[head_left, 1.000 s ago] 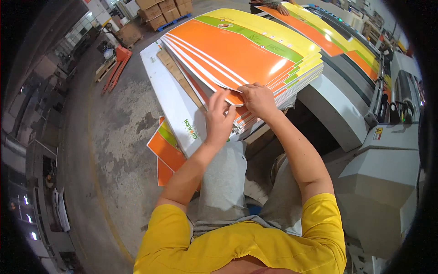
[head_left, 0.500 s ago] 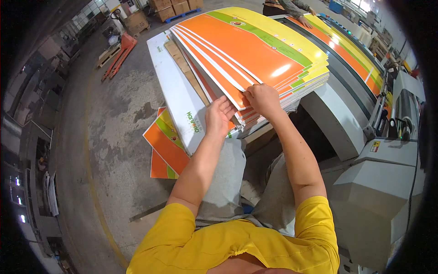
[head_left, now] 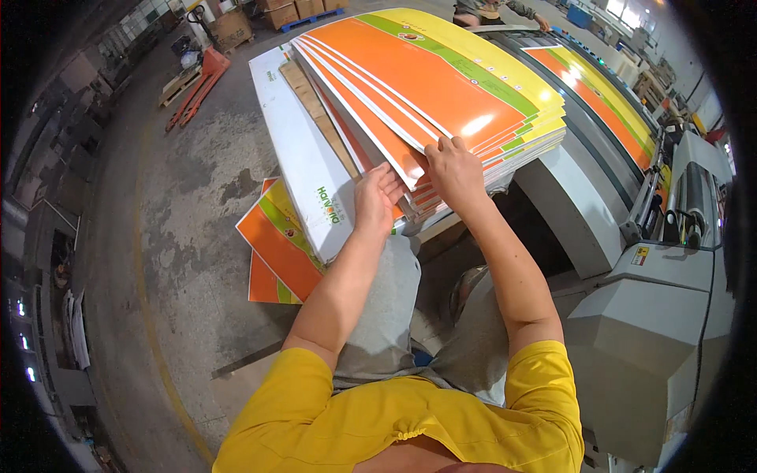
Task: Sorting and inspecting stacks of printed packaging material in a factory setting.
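one red pallet jack [head_left: 209,71] stands in the upper left of the frame, well apart from your work. left of centre, two loose sheets [head_left: 280,244] stick out past the edge of a white board [head_left: 303,146]; what they rest on is hidden. the board bears a brown strip [head_left: 318,114] and seems to run under the stack [head_left: 418,71], likely giving it a flat base.

your left hand [head_left: 377,199], at the middle of the frame, is open, palm turned up and fingers loosely bent, right by the stack's near corner. it seems placed to steady that corner from the side; whether the fingertips touch can't be told. your right hand [head_left: 455,169] is closed on the near edge of the upper sheets, thumb out of sight, so how many it pinches is unclear. that grip probably stops them sliding, since their left edges lie fanned in steps.

the stack fills the upper middle. past it, a co-worker's hand [head_left: 542,22] shows at the top, near a grey machine [head_left: 583,205], on which another sheet [head_left: 591,102] lies flat, presumably kept level by the bed.
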`<state>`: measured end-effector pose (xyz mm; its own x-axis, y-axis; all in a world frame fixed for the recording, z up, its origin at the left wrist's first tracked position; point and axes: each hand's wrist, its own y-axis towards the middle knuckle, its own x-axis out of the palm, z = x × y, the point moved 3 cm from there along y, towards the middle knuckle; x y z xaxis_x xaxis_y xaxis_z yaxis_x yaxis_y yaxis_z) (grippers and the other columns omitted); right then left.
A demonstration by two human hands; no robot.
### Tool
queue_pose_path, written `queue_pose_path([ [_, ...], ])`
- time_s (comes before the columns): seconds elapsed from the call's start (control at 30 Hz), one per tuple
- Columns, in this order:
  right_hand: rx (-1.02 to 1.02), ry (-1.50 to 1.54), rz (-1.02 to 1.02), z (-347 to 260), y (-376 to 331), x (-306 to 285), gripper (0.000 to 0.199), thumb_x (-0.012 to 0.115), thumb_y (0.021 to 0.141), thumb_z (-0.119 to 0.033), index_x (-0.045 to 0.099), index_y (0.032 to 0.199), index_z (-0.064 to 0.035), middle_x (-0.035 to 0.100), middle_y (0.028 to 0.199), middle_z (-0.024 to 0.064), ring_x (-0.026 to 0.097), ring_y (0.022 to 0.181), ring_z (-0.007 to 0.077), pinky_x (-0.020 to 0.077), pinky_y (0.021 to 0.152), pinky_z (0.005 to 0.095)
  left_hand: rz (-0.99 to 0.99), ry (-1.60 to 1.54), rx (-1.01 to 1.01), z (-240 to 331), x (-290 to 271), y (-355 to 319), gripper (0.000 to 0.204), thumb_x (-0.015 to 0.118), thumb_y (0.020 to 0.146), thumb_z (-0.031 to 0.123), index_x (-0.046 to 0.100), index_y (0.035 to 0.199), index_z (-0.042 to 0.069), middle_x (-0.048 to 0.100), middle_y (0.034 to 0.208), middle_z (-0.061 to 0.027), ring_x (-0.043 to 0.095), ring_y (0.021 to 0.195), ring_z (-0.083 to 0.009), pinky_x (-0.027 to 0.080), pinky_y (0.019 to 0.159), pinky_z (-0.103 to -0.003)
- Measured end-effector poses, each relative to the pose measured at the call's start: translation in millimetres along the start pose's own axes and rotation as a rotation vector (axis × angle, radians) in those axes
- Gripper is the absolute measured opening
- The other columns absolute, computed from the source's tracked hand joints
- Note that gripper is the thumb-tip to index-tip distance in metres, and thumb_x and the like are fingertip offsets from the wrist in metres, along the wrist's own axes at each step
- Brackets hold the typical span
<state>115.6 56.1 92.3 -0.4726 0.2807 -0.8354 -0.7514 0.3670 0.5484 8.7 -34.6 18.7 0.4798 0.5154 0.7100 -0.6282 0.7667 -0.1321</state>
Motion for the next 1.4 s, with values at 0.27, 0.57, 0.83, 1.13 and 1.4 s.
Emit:
queue_pose_path([
  [0.27, -0.025, 0.042, 0.166, 3.2, -2.0, -4.0, 0.004, 0.058, 0.073, -0.01, 0.055, 0.075, -0.0091, 0.052, 0.079, 0.0072, 0.056, 0.076, 0.0244, 0.0497, 0.059, 0.0333, -0.022, 0.006, 0.013, 3.7, 6.6, -3.7, 0.031, 0.049, 0.09, 0.017, 0.051, 0.108, -0.007, 0.06, 0.103, -0.0221, 0.062, 0.093, -0.0279, 0.051, 0.081, -0.037],
  [0.57, -0.033, 0.003, 0.096, 2.3, -5.4, -2.2, 0.008, 0.058, 0.073, -0.012, 0.055, 0.08, -0.0077, 0.056, 0.074, 0.0068, 0.059, 0.076, 0.0254, 0.0509, 0.065, 0.0345, -0.008, -0.006, 0.021, 4.8, 3.9, -3.6, 0.027, 0.052, 0.088, 0.018, 0.052, 0.104, -0.005, 0.06, 0.098, -0.0191, 0.062, 0.09, -0.0258, 0.051, 0.079, -0.036],
  [0.83, -0.055, 0.003, 0.02, -2.1, -6.1, 0.3, 0.009, 0.062, 0.073, -0.016, 0.056, 0.074, -0.0092, 0.06, 0.071, 0.0065, 0.06, 0.077, 0.025, 0.0502, 0.065, 0.0349, 0.009, 0.028, 0.035, 1.9, 4.1, -4.1, 0.034, 0.049, 0.089, 0.02, 0.05, 0.11, -0.008, 0.057, 0.108, -0.0232, 0.058, 0.1, -0.0279, 0.048, 0.087, -0.039],
  [1.13, 0.108, 0.183, -0.005, -4.2, 1.3, 4.6, 0.021, 0.065, 0.075, -0.026, 0.062, 0.069, -0.0073, 0.061, 0.072, 0.0084, 0.059, 0.077, 0.0267, 0.0488, 0.065, 0.0369, 0.011, -0.047, 0.003, -0.1, 2.2, -1.5, 0.033, 0.049, 0.09, 0.019, 0.05, 0.11, -0.007, 0.059, 0.105, -0.0203, 0.059, 0.094, -0.0255, 0.05, 0.081, -0.036],
  [1.4, 0.173, 0.353, -0.093, -15.4, 8.9, -5.0, 0.026, 0.065, 0.074, -0.033, 0.064, 0.069, -0.0076, 0.061, 0.073, 0.009, 0.06, 0.078, 0.0281, 0.0494, 0.067, 0.0404, -0.028, -0.043, 0.029, -0.9, 0.6, -0.3, 0.029, 0.05, 0.091, 0.014, 0.051, 0.111, -0.007, 0.06, 0.099, -0.0134, 0.06, 0.089, -0.0211, 0.051, 0.077, -0.033],
])
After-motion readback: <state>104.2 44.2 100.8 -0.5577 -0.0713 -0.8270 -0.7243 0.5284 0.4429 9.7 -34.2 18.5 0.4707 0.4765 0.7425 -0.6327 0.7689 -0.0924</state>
